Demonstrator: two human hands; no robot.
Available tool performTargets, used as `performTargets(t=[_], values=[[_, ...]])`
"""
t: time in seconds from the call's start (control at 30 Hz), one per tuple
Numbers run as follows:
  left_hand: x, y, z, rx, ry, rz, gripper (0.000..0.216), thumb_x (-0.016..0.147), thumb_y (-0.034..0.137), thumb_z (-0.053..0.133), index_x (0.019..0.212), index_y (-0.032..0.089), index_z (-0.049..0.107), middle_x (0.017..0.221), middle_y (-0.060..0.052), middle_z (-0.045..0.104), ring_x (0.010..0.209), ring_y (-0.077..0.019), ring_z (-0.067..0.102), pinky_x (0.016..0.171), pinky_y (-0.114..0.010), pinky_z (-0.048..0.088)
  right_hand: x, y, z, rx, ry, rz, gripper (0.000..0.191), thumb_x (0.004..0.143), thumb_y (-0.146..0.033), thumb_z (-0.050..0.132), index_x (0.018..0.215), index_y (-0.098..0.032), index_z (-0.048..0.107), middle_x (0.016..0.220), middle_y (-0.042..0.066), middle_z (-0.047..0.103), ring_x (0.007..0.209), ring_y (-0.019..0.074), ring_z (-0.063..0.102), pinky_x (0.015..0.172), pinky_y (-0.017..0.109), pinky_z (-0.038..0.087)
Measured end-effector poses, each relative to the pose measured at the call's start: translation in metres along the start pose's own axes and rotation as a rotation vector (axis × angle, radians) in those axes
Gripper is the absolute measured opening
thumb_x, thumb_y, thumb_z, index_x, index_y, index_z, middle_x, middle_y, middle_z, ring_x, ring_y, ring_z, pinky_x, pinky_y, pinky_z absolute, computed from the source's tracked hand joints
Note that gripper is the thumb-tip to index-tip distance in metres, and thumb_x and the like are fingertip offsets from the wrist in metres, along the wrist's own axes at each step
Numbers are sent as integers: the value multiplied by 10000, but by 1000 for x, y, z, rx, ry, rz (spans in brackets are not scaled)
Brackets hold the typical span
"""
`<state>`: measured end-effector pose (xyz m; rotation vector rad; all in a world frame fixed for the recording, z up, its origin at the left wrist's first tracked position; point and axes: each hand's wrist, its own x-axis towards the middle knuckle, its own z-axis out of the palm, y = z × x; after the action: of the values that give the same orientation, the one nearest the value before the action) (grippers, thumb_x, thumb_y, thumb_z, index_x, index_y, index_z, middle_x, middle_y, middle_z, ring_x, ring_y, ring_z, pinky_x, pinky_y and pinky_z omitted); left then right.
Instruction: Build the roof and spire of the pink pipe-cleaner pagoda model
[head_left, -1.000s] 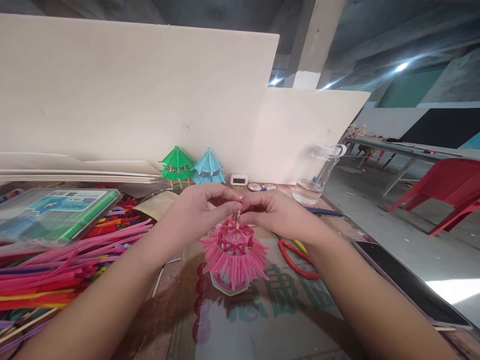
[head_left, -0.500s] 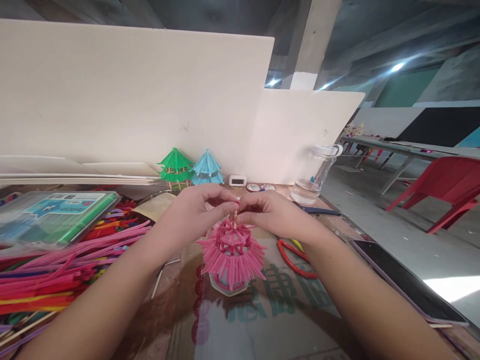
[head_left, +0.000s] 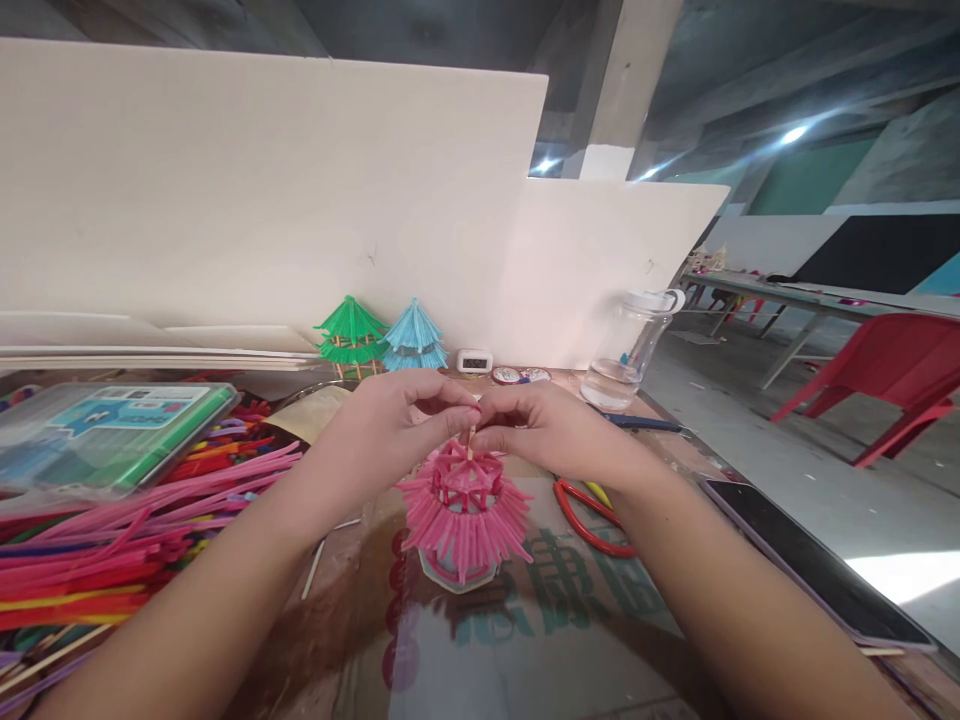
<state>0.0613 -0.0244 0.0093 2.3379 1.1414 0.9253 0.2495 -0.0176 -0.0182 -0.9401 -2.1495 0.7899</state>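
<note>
A pink pavilion model [head_left: 466,520], with a fringed roof that looks made of pipe cleaners, stands upright on an octagonal base in front of me. From its top rises a short wooden stick [head_left: 471,450]. My left hand [head_left: 397,425] pinches a small dark-pink bit, seemingly pipe cleaner [head_left: 476,408], at the stick's upper end. Against it, my right hand [head_left: 532,425] is closed in a pinch, thumb beside the stick; what lies between its fingertips is hidden. Both hands meet just above the model, fingertips touching or nearly so.
Pipe cleaners [head_left: 150,540] and a clear plastic case [head_left: 112,435] lie left. Behind stand green [head_left: 351,335] and blue [head_left: 415,335] pavilion models, a small clock [head_left: 475,361] and a water bottle [head_left: 626,350]. Right are red-handled scissors or pliers [head_left: 589,530] and a phone [head_left: 814,560].
Almost nothing differs. Both hands have stayed pinched at the stick's top, with only a very slight shift of the fingers. The model stays in place.
</note>
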Motion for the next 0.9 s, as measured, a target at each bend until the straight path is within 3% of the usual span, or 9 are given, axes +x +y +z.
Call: performTargets(t=[0.2, 0.33, 0.47, 0.57, 0.63, 0.73, 0.9], values=[[0, 0, -1, 16, -10, -2, 210, 810, 372, 590, 816, 223, 738, 787, 4, 722, 758, -171, 639, 671, -241, 508, -1, -1, 0, -18, -10, -9, 87, 822, -242, 607, 798, -190, 671, 763, -13, 660, 737, 136, 592, 688, 254, 454], [-1, -1, -1, 24, -8, -3, 229, 818, 399, 590, 823, 223, 737, 796, 3, 724, 764, -175, 641, 665, -242, 504, -3, -2, -10, -55, -63, 32, 153, 837, -273, 615, 955, -186, 661, 880, 10, 679, 809, 146, 609, 714, 259, 465], [-2, -2, 0, 20, -10, 12, 223, 833, 386, 583, 835, 229, 741, 810, 9, 729, 789, -173, 644, 688, -239, 500, -7, 0, -22, -166, -183, 66, 443, 805, -370, 673, 1205, -198, 595, 1100, 61, 659, 884, 164, 616, 716, 265, 477], [-2, -2, 0, 17, -14, 28, 194, 837, 348, 585, 841, 236, 743, 821, 19, 734, 803, -165, 645, 697, -233, 489, -10, 0, -20, -218, -365, 102, 763, 764, -432, 716, 1418, -193, 405, 1113, 80, 657, 831, 172, 628, 693, 275, 486], [-2, -3, -1, 18, -16, 30, 182, 839, 333, 585, 835, 239, 741, 816, 27, 734, 797, -158, 644, 691, -230, 481, -10, 0, -14, -275, -398, 85, 889, 740, -450, 740, 1472, -190, 308, 1104, 80, 657, 828, 185, 623, 711, 291, 483], [-1, -4, -2, 16, -21, 24, 183, 838, 338, 586, 820, 233, 735, 814, 31, 735, 788, -156, 645, 670, -231, 469, -8, 2, -5, -350, -330, 22, 821, 748, -473, 731, 1432, -201, 366, 1117, 79, 645, 865, 206, 609, 735, 308, 470], [0, -8, -4, -10, 17, -8, 209, 825, 387, 603, 819, 226, 735, 803, 23, 732, 770, -165, 640, 644, -242, 460, -3, 13, -1, -320, -260, -40, 457, 812, -393, 677, 1206, -201, 546, 1033, 46, 654, 822, 176, 600, 691, 286, 462]])
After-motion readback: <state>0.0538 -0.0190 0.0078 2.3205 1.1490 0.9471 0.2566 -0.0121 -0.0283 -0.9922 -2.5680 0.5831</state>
